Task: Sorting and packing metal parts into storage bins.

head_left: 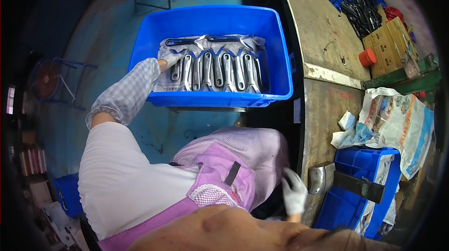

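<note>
A blue plastic bin point(210, 96) holds several adjustable wrenches point(218, 69) with dark handle insets, lying side by side on a lining of printed paper point(164, 82). Two more wrenches point(182, 41) lie crosswise along the far side. My left hand point(171, 59), in a pale glove, reaches inside at the left end of the row. Its fingers are closed at the upper end of the leftmost wrench point(176, 71), partly hiding it. My right hand point(294, 191), in a white glove, hangs beside the workbench edge, fingers apart with nothing in them.
The workbench point(329, 106) runs along my right, carrying a metal fitting with a dark bar point(358, 185), a tilted blue bin point(348, 157), crumpled printed sacking point(397, 115), a red cup point(367, 57), a cardboard box point(386, 47) and piled dark parts point(360, 15). A fan point(47, 79) stands left.
</note>
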`<state>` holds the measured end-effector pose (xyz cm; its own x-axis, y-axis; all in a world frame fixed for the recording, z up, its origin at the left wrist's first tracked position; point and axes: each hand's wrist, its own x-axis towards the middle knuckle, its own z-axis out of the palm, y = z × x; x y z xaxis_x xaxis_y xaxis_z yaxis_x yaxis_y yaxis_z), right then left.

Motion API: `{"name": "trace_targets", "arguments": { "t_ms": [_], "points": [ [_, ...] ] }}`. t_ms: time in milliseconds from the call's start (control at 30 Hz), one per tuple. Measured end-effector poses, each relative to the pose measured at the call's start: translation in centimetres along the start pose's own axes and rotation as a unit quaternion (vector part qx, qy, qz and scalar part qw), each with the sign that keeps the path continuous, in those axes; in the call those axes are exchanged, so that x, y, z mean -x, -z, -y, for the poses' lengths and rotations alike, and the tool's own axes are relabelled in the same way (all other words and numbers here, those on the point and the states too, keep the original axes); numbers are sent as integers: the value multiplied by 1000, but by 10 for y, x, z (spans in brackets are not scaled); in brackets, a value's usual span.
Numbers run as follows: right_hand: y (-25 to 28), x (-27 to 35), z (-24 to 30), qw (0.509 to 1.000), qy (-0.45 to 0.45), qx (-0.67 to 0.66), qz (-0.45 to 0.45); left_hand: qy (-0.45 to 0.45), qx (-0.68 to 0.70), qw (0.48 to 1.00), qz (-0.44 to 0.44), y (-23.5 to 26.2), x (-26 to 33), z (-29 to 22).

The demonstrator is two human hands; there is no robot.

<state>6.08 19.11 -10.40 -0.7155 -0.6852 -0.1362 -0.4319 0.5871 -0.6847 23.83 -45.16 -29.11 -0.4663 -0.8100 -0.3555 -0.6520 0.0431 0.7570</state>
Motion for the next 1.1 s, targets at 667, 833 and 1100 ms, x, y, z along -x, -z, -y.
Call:
{"name": "trace_targets", "arguments": {
  "t_ms": [667,833,1100],
  "points": [
    [330,328,-215,785,-507,19,-355,-707,-80,703,-3,-176,245,-259],
    [236,221,-51,696,-157,9,-700,-738,-29,656,154,-246,320,-279],
    [73,126,33,836,-58,-416,-353,-519,100,590,611,-306,409,-278]
  ]
}}
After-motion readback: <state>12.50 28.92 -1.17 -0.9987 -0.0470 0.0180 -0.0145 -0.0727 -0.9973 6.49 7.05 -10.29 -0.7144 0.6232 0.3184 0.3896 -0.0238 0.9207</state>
